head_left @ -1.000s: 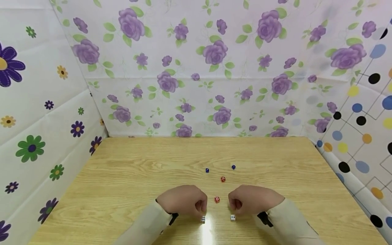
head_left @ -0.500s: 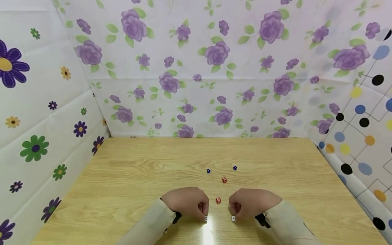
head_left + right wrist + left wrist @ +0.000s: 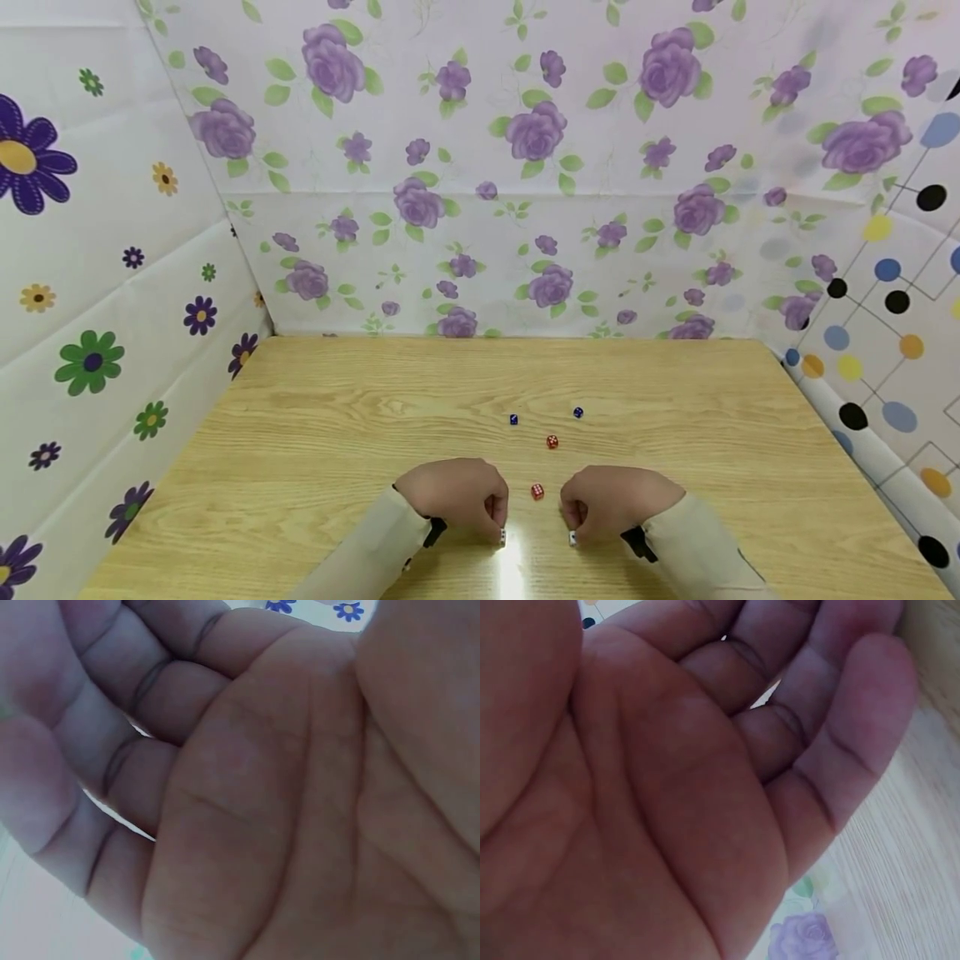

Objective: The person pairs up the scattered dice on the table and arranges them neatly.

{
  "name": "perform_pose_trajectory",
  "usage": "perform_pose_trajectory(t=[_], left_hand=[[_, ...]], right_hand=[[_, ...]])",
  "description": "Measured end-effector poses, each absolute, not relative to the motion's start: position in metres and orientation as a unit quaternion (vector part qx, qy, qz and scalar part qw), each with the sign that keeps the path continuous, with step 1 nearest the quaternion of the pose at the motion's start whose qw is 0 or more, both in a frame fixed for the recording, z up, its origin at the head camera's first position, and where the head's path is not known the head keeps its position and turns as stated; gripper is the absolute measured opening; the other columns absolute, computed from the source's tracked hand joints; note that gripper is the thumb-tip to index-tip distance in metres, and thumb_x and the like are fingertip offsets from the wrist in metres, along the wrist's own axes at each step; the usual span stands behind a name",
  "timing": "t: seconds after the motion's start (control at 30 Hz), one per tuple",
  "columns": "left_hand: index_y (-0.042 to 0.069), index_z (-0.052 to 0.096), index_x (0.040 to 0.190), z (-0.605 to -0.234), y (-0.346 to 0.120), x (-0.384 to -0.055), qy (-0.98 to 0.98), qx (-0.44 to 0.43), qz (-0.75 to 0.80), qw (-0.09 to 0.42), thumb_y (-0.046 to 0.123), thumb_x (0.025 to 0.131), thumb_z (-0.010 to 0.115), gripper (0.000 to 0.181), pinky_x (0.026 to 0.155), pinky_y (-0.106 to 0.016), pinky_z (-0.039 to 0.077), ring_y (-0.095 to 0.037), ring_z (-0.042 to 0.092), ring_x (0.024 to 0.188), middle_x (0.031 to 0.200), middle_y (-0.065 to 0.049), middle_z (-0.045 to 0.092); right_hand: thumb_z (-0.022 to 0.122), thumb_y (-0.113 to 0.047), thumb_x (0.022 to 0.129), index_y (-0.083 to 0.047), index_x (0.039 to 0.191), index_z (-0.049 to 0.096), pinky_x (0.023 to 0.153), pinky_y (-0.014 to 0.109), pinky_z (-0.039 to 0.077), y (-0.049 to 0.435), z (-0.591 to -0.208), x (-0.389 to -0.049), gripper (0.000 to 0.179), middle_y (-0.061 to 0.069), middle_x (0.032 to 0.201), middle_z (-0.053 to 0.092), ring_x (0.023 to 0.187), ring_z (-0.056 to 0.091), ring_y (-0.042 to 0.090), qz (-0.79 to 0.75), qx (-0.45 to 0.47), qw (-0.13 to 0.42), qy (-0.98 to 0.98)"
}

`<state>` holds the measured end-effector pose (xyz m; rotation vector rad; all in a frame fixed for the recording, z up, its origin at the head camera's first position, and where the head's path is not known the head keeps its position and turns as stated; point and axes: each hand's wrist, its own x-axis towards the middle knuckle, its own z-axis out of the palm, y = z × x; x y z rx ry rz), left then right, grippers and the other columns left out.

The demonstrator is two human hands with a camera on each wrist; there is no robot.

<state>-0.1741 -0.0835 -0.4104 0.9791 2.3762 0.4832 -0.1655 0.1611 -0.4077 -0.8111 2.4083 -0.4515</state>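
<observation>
Left hand (image 3: 457, 495) pinches left white die (image 3: 502, 538) | right hand (image 3: 618, 500) pinches right white die (image 3: 573, 539) | bottom middle | pinched, probably, because they're tiny | red die (image 3: 537, 492) between hands

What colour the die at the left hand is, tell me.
White; the die shows best in the head view.

On table (image 3: 337, 433): die (image 3: 537, 492) between left hand (image 3: 454, 497) and right hand (image 3: 621, 501); three dice (image 3: 552, 442) behind.
</observation>
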Motion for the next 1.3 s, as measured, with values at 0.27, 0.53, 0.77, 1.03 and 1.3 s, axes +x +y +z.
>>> perform_pose_trajectory(t=[0.27,0.53,0.77,1.03,1.3], left_hand=[[0.026,0.065,0.068,-0.412,-0.078,-0.172,0.877,0.371,0.164,0.259,0.027,0.076,0.079,0.016,0.051,-0.019,0.042,0.000,0.048,0.055,0.066,0.017,0.059],[0.029,0.064,0.067,-0.413,-0.077,-0.169,0.878,0.372,0.151,0.262,0.032,0.075,0.078,0.016,0.053,-0.019,0.043,0.001,0.050,0.057,0.066,0.019,0.059],[0.028,0.065,0.069,-0.415,-0.075,-0.171,0.868,0.392,0.157,0.261,0.026,0.077,0.077,0.014,0.053,-0.018,0.044,0.002,0.050,0.057,0.067,0.020,0.060],[0.029,0.067,0.067,-0.415,-0.075,-0.170,0.869,0.390,0.162,0.258,0.027,0.076,0.078,0.015,0.053,-0.017,0.043,0.003,0.049,0.056,0.064,0.022,0.059],[0.030,0.066,0.069,-0.416,-0.076,-0.172,0.868,0.382,0.166,0.269,0.028,0.077,0.078,0.014,0.053,-0.019,0.044,0.002,0.050,0.057,0.066,0.020,0.060]], right_hand=[[0.076,-0.018,0.075,-0.024,0.067,0.059,0.052,0.021,0.037,0.151,-0.406,-0.163,0.020,-0.014,0.064,0.053,0.056,0.045,0.002,-0.163,-0.321,0.276,0.891],[0.074,-0.023,0.079,-0.025,0.068,0.058,0.053,0.020,0.037,0.146,-0.406,-0.163,0.020,-0.015,0.065,0.052,0.056,0.044,0.001,-0.156,-0.328,0.282,0.888],[0.075,-0.022,0.077,-0.025,0.068,0.057,0.055,0.020,0.038,0.142,-0.406,-0.161,0.020,-0.015,0.067,0.052,0.059,0.044,0.001,-0.146,-0.336,0.282,0.887],[0.073,-0.028,0.081,-0.025,0.070,0.058,0.053,0.020,0.037,0.135,-0.407,-0.160,0.019,-0.015,0.065,0.053,0.056,0.043,0.001,-0.150,-0.357,0.295,0.874],[0.073,-0.020,0.080,-0.023,0.070,0.059,0.054,0.020,0.038,0.135,-0.403,-0.159,0.017,-0.014,0.066,0.054,0.058,0.044,0.001,-0.159,-0.348,0.305,0.872]])
